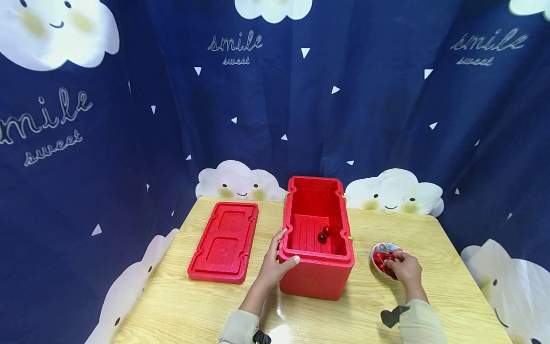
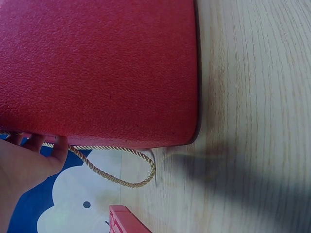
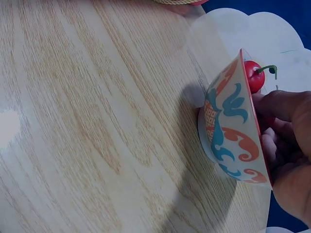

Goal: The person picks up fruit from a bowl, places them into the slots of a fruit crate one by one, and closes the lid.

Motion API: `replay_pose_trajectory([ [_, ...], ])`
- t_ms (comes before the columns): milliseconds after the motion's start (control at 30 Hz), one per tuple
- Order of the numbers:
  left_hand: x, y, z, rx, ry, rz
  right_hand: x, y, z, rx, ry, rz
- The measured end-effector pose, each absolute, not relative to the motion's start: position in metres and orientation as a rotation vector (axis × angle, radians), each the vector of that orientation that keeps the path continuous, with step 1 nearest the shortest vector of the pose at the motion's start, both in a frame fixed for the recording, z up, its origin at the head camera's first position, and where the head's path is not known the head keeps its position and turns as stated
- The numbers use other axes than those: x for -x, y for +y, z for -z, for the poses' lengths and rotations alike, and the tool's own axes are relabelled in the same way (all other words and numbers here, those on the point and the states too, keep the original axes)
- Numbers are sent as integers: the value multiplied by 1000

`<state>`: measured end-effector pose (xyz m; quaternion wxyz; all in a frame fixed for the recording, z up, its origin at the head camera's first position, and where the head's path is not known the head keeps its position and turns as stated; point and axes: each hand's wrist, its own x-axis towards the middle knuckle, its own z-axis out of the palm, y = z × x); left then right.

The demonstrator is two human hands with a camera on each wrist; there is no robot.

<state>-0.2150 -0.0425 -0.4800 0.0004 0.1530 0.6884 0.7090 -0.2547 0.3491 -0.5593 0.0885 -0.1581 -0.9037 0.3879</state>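
Note:
A tall red foam box (image 1: 315, 279), its top uncovered, stands mid-table in the head view. My left hand (image 1: 273, 263) grips its near left corner, thumb over the front rim and fingers along the side. Inside, dark red cherries (image 1: 322, 237) lie on the ribbed floor. To the right is a small patterned bowl (image 3: 235, 131) with several red cherries (image 1: 380, 258). My right hand (image 1: 406, 270) reaches over the bowl's rim, with curled fingers and thumb pinching at a cherry. Those fingertips are partly hidden behind the bowl wall in the right wrist view, where one stemmed cherry (image 3: 253, 76) shows above the rim.
The red lid (image 1: 223, 243) lies flat on the wooden table (image 1: 172, 306), left of the box. A twisted gold cord (image 2: 114, 178) loops from the box's side. Behind the table hangs a dark blue curtain (image 1: 266, 95) with clouds.

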Motion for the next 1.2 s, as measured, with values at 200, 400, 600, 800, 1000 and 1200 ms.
replay_pose_trajectory([
  [200, 215, -42, 481, -496, 2160, -2232, 250, 347, 554, 481, -2660, -1165],
  [400, 215, -41, 482, -477, 2163, -2233, 246, 348, 550, 526, -2575, -1246],
  [600, 215, -42, 481, -473, 2162, -2234, 246, 349, 550, 559, -2555, -1288],
  [800, 216, -43, 480, -476, 2171, -2222, 242, 345, 546, 586, -2476, -1357],
  [1000, 215, -42, 480, -495, 2145, -2235, 249, 366, 564, 456, -2323, -1710],
  [1200, 215, -42, 481, -481, 2142, -2248, 250, 362, 543, 387, -2263, -1869],
])
